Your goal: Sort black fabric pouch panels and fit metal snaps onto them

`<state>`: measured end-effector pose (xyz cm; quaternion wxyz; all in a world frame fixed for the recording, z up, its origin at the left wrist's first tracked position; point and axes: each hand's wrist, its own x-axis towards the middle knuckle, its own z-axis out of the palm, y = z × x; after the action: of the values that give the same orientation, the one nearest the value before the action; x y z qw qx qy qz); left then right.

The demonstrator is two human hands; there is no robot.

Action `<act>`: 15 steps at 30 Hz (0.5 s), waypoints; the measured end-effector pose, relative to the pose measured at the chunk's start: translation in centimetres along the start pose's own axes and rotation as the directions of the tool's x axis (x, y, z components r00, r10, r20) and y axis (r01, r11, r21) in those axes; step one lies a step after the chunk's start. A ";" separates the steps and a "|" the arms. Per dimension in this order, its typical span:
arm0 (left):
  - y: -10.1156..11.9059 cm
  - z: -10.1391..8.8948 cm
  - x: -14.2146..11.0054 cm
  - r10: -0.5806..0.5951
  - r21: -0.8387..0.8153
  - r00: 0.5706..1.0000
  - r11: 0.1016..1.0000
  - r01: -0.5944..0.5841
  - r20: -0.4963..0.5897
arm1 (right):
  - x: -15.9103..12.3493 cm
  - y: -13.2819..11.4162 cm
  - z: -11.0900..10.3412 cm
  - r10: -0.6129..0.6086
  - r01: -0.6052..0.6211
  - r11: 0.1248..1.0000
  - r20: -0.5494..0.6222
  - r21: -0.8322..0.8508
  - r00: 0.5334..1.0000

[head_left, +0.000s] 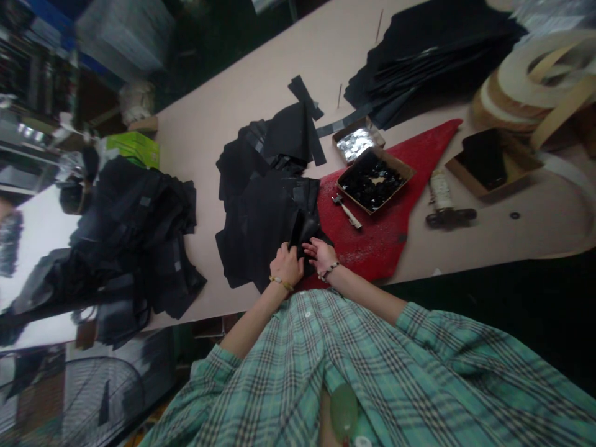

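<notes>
Both the left hand (286,266) and the right hand (321,254) are on the near edge of a stack of black fabric pieces (261,230), which lies at about 12 o'clock from the wrists. The hands are very close, but they seem not touching. The left fingers (292,251) close on a raised black fold (298,226), and the right hand lies open, with its fingers spread. The long axis of this fold goes from the hands toward 12 o'clock, and the left hand is the nearer one to it. At 2 o'clock from the hands is a red board (377,261), with a small hammer (347,211) and a cardboard tray of black discs (395,169) on it. A second tray of silver discs (349,128) stands beyond. At 9 o'clock lies a larger black pile (139,242).
</notes>
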<state>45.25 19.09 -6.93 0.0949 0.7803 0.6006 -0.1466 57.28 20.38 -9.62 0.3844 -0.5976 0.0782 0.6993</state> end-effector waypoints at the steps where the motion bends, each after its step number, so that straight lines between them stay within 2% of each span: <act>1: -0.4 0.0 0.1 0.014 -0.023 1.000 1.000 -0.014 0.005 | -0.1 0.0 -0.1 -0.014 0.014 1.000 0.018 0.008 1.000; 4: -2.9 -0.9 0.5 0.011 -0.119 0.999 0.993 -0.006 0.040 | -0.3 -0.3 -0.8 -0.031 0.031 0.999 0.026 0.019 0.999; 6: -6.1 -2.9 0.8 -0.082 -0.177 0.997 0.981 0.083 0.013 | -0.3 -0.5 -1.4 -0.008 0.007 1.000 0.038 0.031 0.999; 8: -10.0 -6.2 0.7 -0.247 -0.200 0.967 0.953 0.229 -0.070 | -0.3 -0.6 -1.9 0.006 -0.008 0.999 0.055 0.038 0.998; 10: -13.8 -10.2 0.2 -0.407 -0.162 0.899 0.910 0.383 -0.161 | -0.4 -0.6 -2.1 0.003 -0.006 0.999 0.073 0.035 0.997; 11: -15.2 -12.1 -0.1 -0.450 -0.115 0.867 0.893 0.435 -0.214 | -0.4 -0.6 -2.1 0.001 -0.004 0.999 0.085 0.032 0.996; 13: -16.5 -14.8 -0.6 -0.452 0.016 0.839 0.878 0.479 -0.302 | -0.5 -0.4 -1.8 0.019 -0.022 0.999 0.129 0.025 0.992; 15: -15.7 -15.2 -0.5 -0.377 0.146 0.870 0.887 0.438 -0.317 | -0.4 -0.3 -1.3 0.082 -0.086 0.996 0.190 0.016 0.978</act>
<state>31.73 27.63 7.95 -0.1085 0.6535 0.7402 -0.1149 58.49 19.64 -9.54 0.3675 -0.5197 0.0748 0.7676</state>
